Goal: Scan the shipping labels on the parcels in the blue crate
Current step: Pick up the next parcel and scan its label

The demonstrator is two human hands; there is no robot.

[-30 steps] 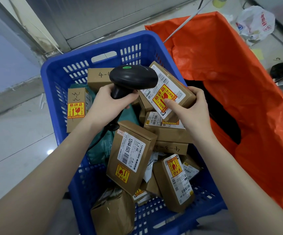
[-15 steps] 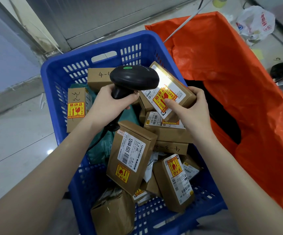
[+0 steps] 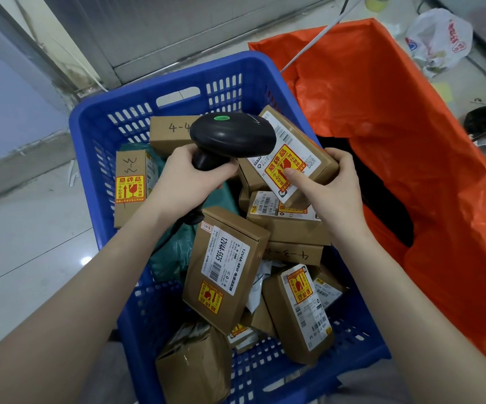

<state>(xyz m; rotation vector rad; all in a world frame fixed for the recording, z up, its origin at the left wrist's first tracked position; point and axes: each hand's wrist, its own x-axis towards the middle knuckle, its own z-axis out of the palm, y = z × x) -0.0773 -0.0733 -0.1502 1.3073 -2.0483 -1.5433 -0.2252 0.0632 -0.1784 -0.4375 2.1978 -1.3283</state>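
scanner (image 3: 231, 135) gripped in left hand (image 3: 191, 176), apparently over labelled parcel (image 3: 294, 158) clasped in right hand (image 3: 333, 185)

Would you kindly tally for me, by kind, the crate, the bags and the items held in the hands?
blue crate: 1
orange bag: 1
white plastic bag: 1
barcode scanner, in the left hand: 1
cardboard parcel, in the right hand: 1
Total: 5
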